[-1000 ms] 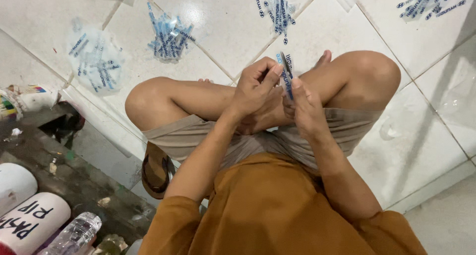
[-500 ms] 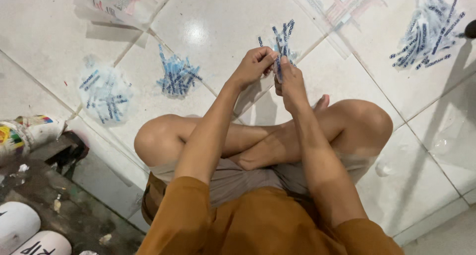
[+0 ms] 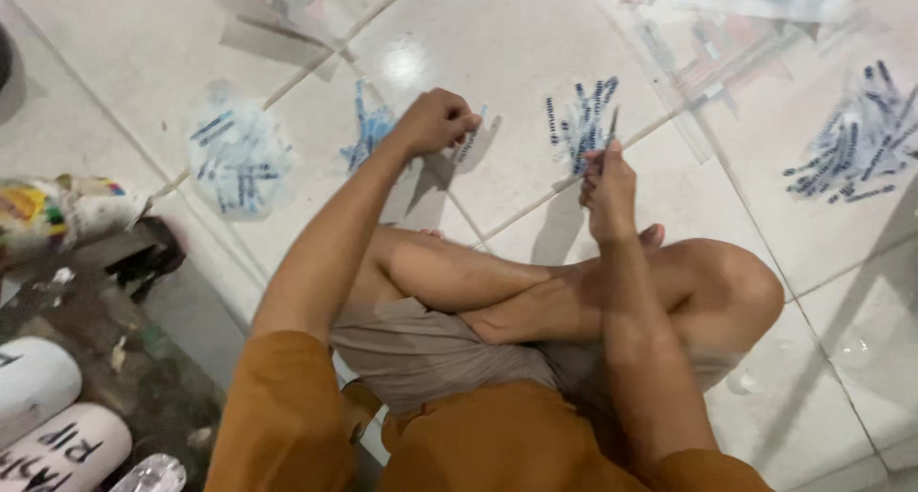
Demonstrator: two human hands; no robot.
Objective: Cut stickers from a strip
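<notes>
Seated cross-legged on a white tiled floor point(image 3: 124, 62), orange shirt point(image 3: 478, 444) nearest the camera, grey shorts point(image 3: 421, 349) and two bare knees beyond.

Near left: two white cylindrical containers point(image 3: 48, 415) lying side by side, one clear bottle top point(image 3: 153, 475) at the lower edge, one dark glass-topped surface point(image 3: 105, 329) strewn with small scraps, one crumpled multicoloured wrapper point(image 3: 48, 210) above it.

Hands, both raised past the knees:
- Left hand point(image 3: 435, 121): closed into a loose fist, fingertips pinched on one thin blue-and-white sachet strip point(image 3: 469, 143) hanging just below the knuckles.
- Right hand point(image 3: 607, 181): fingers closed round one thin dark strip point(image 3: 609, 129) held upright, tip projecting above the fingers. Blurred; finer detail not discernible.

Floor beyond the hands, four loose piles of small blue-and-white sachets, individual pieces too blurred to count:
1. Left pile point(image 3: 234, 157), spread on a clear plastic sheet, well apart from the left hand.
2. Second pile point(image 3: 368, 129), just beside the left wrist and partly hidden by it.
3. Centre pile point(image 3: 579, 119), directly behind the right hand, lower edge screened by the fingers.
4. Right pile point(image 3: 851, 143), largest, well apart from both hands.

Farthest: transparent plastic wrapping point(image 3: 755, 0) along the top edge, one further sheet point(image 3: 287, 4) at top left, contents indistinct.
</notes>
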